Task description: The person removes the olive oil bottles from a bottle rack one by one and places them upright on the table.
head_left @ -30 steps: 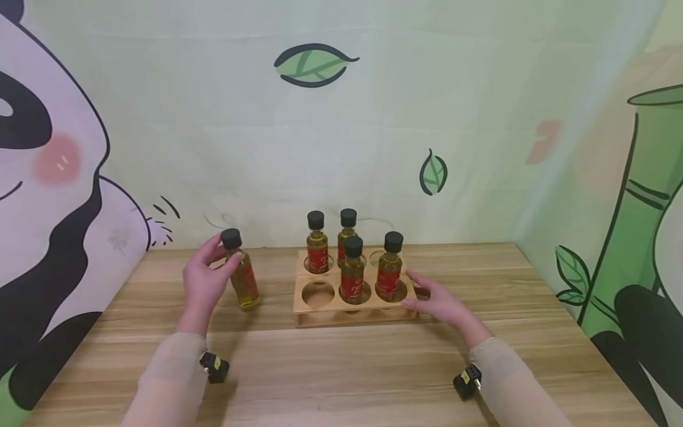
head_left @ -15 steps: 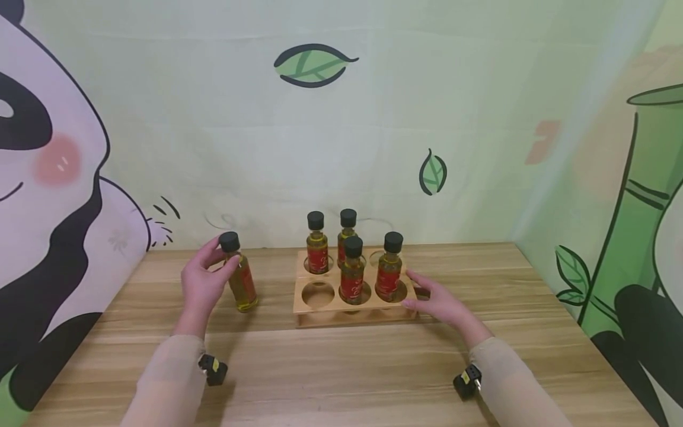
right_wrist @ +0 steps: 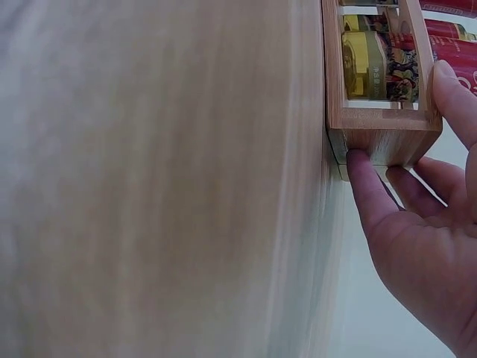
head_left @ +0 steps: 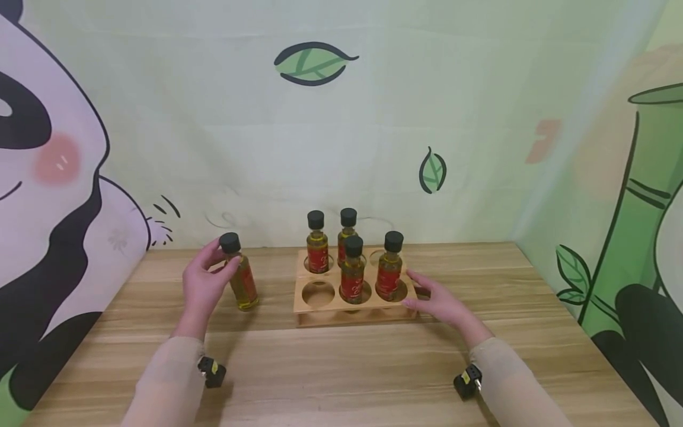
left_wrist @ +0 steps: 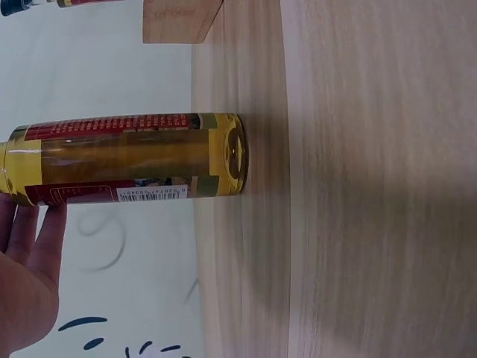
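My left hand (head_left: 205,281) pinches a glass oil bottle (head_left: 245,284) near its neck. Golden liquid, a red label and a black cap mark it; it tilts slightly. In the left wrist view, the bottle's (left_wrist: 127,160) barcode and base show, and I cannot tell whether the base touches the table. To its right stands a wooden rack (head_left: 306,305), with several like bottles upright in its round holes. A front-left hole (head_left: 318,295) shows with no bottle in it. My right hand (head_left: 440,301) grips the rack's right end, thumb on its upper edge and fingers against the end panel (right_wrist: 380,143).
A wood-grain table (head_left: 341,367) lies under everything. Close behind the rack hangs a pale green backdrop (head_left: 229,136) printed with leaves, bamboo and pandas. Each wrist wears a small black camera (head_left: 213,372).
The left hand and its bottle have shifted very slightly left and down over the second. Rack and right hand have stayed in place.
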{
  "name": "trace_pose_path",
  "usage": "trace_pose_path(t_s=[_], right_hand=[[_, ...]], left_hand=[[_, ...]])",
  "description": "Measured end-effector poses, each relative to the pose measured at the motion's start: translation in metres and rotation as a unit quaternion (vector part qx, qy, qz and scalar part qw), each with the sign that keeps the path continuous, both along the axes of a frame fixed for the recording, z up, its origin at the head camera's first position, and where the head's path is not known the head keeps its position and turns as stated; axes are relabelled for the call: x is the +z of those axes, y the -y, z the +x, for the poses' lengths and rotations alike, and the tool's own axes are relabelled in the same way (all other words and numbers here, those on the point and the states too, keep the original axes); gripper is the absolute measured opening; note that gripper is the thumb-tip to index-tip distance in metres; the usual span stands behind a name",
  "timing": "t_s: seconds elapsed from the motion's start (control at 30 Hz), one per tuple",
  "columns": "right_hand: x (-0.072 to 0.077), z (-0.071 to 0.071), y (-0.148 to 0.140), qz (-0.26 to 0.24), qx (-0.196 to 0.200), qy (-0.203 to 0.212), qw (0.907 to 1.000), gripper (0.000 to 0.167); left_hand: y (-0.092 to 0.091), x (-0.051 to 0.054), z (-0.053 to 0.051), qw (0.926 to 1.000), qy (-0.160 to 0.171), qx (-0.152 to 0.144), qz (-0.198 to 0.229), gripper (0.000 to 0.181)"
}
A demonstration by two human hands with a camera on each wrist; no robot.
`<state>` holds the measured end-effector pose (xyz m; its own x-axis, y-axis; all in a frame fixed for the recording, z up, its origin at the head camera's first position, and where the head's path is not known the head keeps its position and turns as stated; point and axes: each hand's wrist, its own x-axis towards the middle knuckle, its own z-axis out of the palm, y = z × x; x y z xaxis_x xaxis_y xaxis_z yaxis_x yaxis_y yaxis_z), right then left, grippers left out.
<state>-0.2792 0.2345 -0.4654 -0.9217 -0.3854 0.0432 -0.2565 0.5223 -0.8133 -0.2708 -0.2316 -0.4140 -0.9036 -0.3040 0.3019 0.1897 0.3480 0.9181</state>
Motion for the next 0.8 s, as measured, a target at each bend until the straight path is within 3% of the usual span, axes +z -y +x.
trace_pose_path(t_s=[0.5, 0.67, 0.8], right_hand=[[0.001, 0.001, 0.0, 0.01, 0.0, 0.003, 0.9999, 0.082], [0.0, 0.001, -0.001, 0.01, -0.003, 0.005, 0.9999, 0.082], [-0.001, 0.0, -0.002, 0.009, -0.003, 0.004, 0.9999, 0.082]], left_hand=[[0.003, -0.002, 0.005, 0.9995, -0.015, -0.004, -0.029, 0.061], [0.004, 0.001, 0.008, 0.9993, -0.023, -0.005, -0.028, 0.066], [0.005, 0.004, 0.013, 0.9983, -0.023, -0.011, -0.052, 0.068]])
